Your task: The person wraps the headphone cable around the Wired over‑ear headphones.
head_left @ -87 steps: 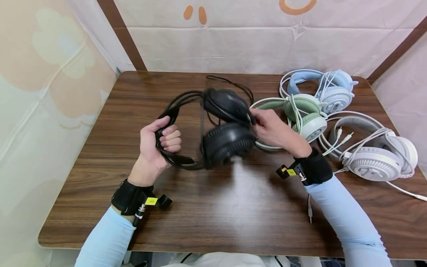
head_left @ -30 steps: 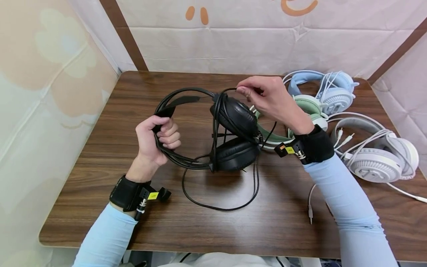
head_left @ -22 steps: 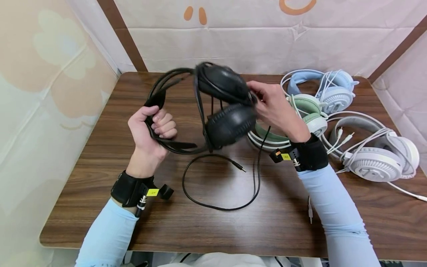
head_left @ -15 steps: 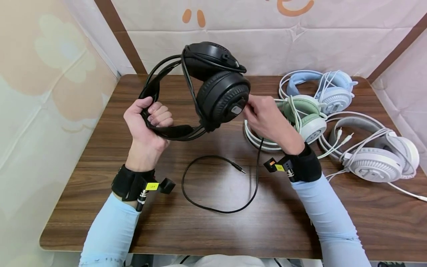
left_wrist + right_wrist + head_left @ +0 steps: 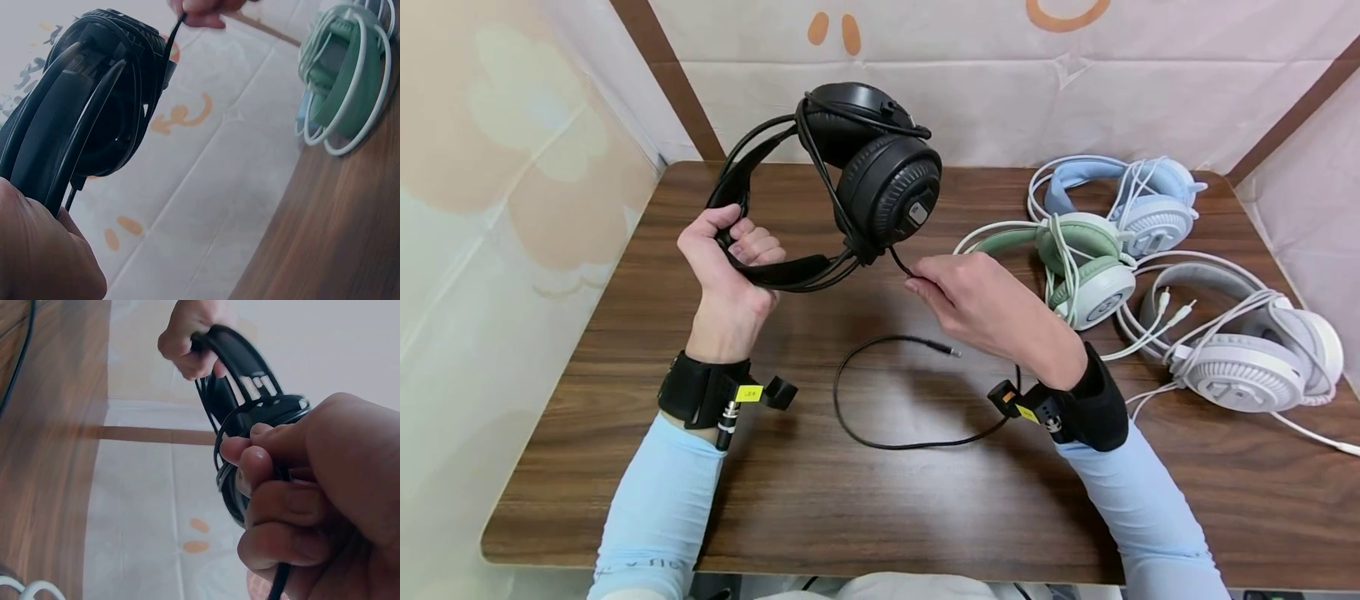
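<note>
Black over-ear headphones [image 5: 887, 187] hang above the far part of the table, their cable wound round the ear cups. My left hand [image 5: 730, 275] grips them by the headband, also visible in the left wrist view, where the headband [image 5: 53, 125] rises from the fist. Below the lower ear cup, my right hand [image 5: 992, 308] pinches the black cable [image 5: 904, 265], which runs taut from the cup. The cable's free end lies in a loop on the table, its plug [image 5: 953, 352] pointing right. In the right wrist view the fingers [image 5: 287, 506] curl round the cable.
Green headphones [image 5: 1101, 292], light blue headphones [image 5: 1157, 221] and white headphones [image 5: 1243, 371] lie with wound cables at the table's right side. The wooden table [image 5: 625, 492] reaches back to a patterned cloth wall [image 5: 970, 100].
The black headphones have risen and shifted left and away from me. My right hand went from the upper ear cup down and left, drawing the cable out. The cable loop on the table has shifted.
</note>
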Available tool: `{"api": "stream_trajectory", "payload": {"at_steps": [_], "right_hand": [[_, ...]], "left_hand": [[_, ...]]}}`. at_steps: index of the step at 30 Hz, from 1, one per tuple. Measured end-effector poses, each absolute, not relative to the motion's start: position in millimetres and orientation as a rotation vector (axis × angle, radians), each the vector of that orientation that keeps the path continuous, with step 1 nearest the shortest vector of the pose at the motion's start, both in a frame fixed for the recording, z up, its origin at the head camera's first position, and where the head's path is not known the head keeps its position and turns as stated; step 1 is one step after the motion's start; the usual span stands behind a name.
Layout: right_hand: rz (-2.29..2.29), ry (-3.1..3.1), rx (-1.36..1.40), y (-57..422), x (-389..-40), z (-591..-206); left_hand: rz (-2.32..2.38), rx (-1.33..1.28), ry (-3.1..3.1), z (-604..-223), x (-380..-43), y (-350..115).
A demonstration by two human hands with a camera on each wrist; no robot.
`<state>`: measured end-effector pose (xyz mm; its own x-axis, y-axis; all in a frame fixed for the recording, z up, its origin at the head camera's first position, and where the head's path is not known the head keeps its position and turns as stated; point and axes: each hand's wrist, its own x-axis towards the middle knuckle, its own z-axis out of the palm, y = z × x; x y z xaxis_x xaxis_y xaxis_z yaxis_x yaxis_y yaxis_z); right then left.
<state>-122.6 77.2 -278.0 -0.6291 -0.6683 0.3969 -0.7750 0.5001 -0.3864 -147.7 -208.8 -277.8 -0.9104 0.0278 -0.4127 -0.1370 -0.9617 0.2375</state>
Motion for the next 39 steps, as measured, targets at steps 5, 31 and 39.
{"api": "stream_trajectory", "payload": {"at_steps": [5,31,39], "right_hand": [[0.751,-2.537,1.218,77,-112,-270],[0.660,-2.495,1.279,92,-99,-254],[0.789,-2.380,1.357,102,-101,-247]], "left_hand": [[3.009,-0.625,0.537,-270,-150,-208],[2.549,-0.067,1.811,-287,-142,-194],[2.291,0.124,1.904,-285,-135,-188]]}}
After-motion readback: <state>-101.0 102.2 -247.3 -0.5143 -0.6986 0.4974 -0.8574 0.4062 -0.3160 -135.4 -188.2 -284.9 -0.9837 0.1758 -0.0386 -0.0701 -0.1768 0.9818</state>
